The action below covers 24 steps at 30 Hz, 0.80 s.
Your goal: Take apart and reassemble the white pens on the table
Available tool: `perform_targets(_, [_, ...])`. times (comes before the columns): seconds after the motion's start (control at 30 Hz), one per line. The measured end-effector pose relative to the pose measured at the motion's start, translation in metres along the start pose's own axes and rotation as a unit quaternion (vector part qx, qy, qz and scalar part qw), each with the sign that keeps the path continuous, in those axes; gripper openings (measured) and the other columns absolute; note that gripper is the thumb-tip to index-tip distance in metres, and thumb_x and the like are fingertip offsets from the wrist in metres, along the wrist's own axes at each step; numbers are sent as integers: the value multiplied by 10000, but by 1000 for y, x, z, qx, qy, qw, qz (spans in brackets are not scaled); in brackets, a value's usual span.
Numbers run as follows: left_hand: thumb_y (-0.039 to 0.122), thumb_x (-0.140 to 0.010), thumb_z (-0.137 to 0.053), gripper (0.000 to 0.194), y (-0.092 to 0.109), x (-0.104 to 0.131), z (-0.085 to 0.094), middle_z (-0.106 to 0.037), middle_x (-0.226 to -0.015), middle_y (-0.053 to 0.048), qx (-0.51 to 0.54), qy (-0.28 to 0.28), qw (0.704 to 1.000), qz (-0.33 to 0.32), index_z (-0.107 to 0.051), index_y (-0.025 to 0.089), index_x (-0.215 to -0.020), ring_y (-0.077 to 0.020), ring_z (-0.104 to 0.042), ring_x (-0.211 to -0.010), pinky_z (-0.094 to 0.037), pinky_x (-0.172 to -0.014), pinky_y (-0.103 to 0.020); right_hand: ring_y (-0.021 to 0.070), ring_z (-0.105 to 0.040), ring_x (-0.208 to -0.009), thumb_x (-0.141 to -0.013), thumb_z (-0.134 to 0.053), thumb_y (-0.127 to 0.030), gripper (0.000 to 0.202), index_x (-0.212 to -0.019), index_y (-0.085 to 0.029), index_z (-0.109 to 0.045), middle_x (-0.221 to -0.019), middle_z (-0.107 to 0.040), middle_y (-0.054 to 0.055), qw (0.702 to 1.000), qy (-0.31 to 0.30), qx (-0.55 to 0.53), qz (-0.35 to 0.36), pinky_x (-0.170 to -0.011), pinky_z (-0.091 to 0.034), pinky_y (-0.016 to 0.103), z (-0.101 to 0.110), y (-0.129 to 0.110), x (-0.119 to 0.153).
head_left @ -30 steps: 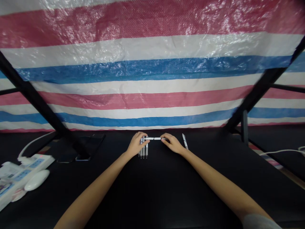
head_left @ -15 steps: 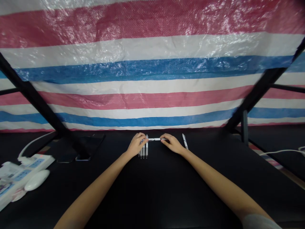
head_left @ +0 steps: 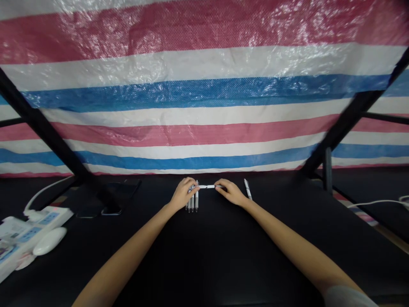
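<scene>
A white pen with a dark marking lies crosswise between my hands. My left hand pinches its left end, and my right hand has thumb and fingers closed on its right end. Beneath and beside my left fingers, several white pens with grey grips lie side by side, pointing toward me; my hand hides part of them. To the right of my right hand, another white pen rests alone, slightly tilted, not touched by either hand.
On the left stands a white power strip with plugs and a cable, beside a white rounded object. Dark flat devices lie near the left black frame leg. A striped plastic sheet hangs behind the black table.
The pen between my hands has turned slightly about its length, so its dark marking shows differently. Both hands stay almost in place.
</scene>
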State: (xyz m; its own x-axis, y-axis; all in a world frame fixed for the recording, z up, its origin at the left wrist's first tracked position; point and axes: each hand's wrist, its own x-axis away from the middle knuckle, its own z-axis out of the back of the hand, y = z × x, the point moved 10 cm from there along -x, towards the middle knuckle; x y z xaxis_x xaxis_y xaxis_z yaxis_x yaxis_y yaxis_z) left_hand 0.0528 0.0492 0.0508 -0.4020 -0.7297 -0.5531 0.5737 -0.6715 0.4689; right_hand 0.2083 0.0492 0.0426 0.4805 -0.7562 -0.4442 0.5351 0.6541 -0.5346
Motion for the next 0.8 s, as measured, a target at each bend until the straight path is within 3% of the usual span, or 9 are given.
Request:
perform_targets(0.3, [323,-885,-453,231,-6,-1,-1,-596,-913,-59,-13,6,1000,18,-606,181,-787,-196,-544,-892,-407,-837,-344,191,-586,-873,-878,-472,-282,166,-967,-195,-582,-961,-631,70,1000,-1,-7,-7,-771,-458,322,0,2,0])
perform_targets(0.5, [328,-893,-412,300,-13,-2,5,-592,-864,-63,39,30,998,48,-599,172,-719,-190,-547,-877,-408,-824,-325,190,-585,-881,-867,-484,-263,136,-943,-201,-577,-952,-631,60,1000,3,-15,-11,-785,-454,324,0,3,-1])
perform_targets(0.8, [335,-816,-493,262,-44,4,19,-594,-819,-45,194,112,959,175,-619,169,-658,-175,-570,-798,-428,-721,-271,185,-584,-842,-850,-478,-241,132,-937,-200,-568,-929,-618,54,999,21,-14,-27,-757,-453,318,5,8,0])
